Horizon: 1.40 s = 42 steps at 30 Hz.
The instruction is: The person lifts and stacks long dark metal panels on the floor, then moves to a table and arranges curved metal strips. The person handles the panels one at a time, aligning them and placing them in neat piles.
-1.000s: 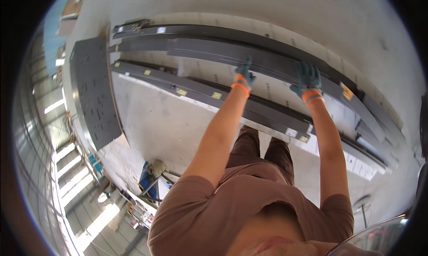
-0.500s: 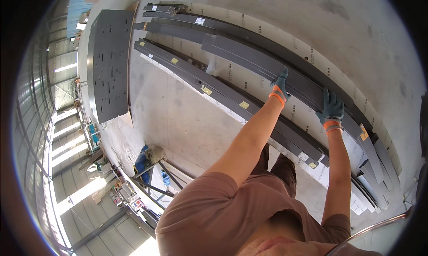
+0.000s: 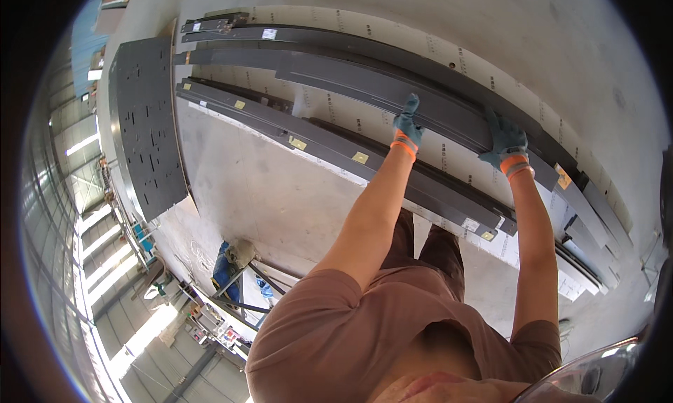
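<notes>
Your left hand and right hand, both in teal gloves with orange cuffs, are clamped on the near edge of one long dark grey metal profile.

- Profile: flat, matte, long and narrow, uniform dark grey. It runs from upper left to lower right across pale perforated sheets on the concrete floor.
- Your hands grip it near its right-hand half, well apart from each other, arms stretched out.
- A second dark rail with small yellow tags lies nearer to you, alongside it.
- More dark strips lie beyond it.
- A dark perforated panel lies at the left.
</notes>
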Motion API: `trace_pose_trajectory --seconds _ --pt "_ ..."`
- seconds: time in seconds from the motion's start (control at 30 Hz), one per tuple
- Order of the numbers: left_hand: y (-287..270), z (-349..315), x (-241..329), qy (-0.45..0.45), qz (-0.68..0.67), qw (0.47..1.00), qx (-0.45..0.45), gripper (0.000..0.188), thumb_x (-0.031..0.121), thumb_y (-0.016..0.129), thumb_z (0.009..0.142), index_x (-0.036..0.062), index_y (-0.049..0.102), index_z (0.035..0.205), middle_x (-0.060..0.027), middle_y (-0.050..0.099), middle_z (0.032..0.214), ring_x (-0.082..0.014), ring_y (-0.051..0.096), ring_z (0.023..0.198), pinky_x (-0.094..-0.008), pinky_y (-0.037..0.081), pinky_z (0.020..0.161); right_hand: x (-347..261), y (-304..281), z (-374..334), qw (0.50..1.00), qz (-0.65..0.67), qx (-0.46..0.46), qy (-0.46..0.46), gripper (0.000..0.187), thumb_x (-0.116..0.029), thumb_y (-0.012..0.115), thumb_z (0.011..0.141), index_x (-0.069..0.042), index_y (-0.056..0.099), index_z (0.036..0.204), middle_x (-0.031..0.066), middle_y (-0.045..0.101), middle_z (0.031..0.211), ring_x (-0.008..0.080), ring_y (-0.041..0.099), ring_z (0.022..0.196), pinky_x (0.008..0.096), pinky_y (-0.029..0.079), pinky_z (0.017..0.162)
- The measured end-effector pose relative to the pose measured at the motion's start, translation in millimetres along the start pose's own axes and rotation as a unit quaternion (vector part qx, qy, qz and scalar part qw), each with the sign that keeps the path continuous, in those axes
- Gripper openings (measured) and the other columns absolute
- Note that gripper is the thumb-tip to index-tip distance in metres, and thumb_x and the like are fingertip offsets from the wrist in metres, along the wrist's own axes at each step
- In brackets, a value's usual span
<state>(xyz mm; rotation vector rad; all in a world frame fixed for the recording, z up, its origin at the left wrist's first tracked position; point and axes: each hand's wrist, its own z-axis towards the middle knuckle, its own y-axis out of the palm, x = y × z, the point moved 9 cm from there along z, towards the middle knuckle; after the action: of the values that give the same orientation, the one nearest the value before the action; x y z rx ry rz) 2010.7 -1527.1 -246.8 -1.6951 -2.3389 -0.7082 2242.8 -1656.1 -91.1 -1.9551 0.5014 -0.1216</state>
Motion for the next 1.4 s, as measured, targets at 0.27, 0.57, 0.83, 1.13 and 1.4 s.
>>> trace_pose_trajectory --seconds 0.27,0.57,0.83,1.13,1.4 --pt "-39.7 -41.7 26.3 0.018 0.087 0.996 0.002 0.054 0.040 0.091 0.076 0.0174 0.074 0.121 0.0044 0.073 0.110 -0.0171 0.066 0.100 -0.0507 0.039 0.108 -40.2 21.5 -35.6 0.998 0.003 -0.059 -0.024 0.122 -0.051 0.090 0.063 -0.019 0.026 0.162 0.0137 0.058 0.135 0.0337 0.056 0.127 0.0487 0.044 0.107" --pt "-75.9 -80.5 22.9 0.058 0.105 0.992 0.030 0.046 0.039 0.091 0.078 0.0141 0.071 0.110 0.0017 0.071 0.103 -0.0144 0.067 0.094 -0.0362 0.051 0.088 -58.3 51.8 -64.5 0.992 0.060 -0.104 -0.033 0.117 -0.045 0.089 0.065 -0.018 0.028 0.161 0.0155 0.057 0.134 0.0340 0.060 0.120 0.0465 0.045 0.105" --pt "-105.7 -66.3 -20.7 -0.022 0.119 0.975 0.189 0.055 0.052 0.075 0.091 0.0086 0.063 0.124 -0.0077 0.066 0.119 -0.0268 0.064 0.105 -0.0462 0.052 0.097 -46.4 66.0 -22.5 0.984 0.048 -0.138 -0.102 0.088 -0.028 0.077 0.081 -0.011 0.037 0.158 0.0140 0.062 0.137 0.0314 0.063 0.120 0.0438 0.044 0.107" --pt "-61.4 -66.5 -8.0 -0.013 0.072 0.984 0.165 0.060 0.047 0.076 0.090 0.0077 0.060 0.132 -0.0084 0.065 0.129 -0.0291 0.065 0.111 -0.0482 0.055 0.097 -53.9 93.5 -52.4 0.985 0.057 -0.157 -0.036 0.086 -0.022 0.071 0.083 -0.015 0.033 0.160 0.0157 0.061 0.138 0.0343 0.062 0.122 0.0441 0.045 0.106" --pt "-98.4 -50.7 -2.9 -0.017 0.230 0.920 0.316 0.076 0.046 0.080 0.084 -0.0010 0.056 0.138 -0.0136 0.063 0.136 -0.0360 0.064 0.113 -0.0479 0.054 0.097 -61.8 100.7 -57.1 0.974 0.133 -0.185 -0.012 0.082 -0.015 0.068 0.080 -0.014 0.038 0.157 0.0208 0.047 0.155 0.0409 0.049 0.139 0.0474 0.041 0.117"
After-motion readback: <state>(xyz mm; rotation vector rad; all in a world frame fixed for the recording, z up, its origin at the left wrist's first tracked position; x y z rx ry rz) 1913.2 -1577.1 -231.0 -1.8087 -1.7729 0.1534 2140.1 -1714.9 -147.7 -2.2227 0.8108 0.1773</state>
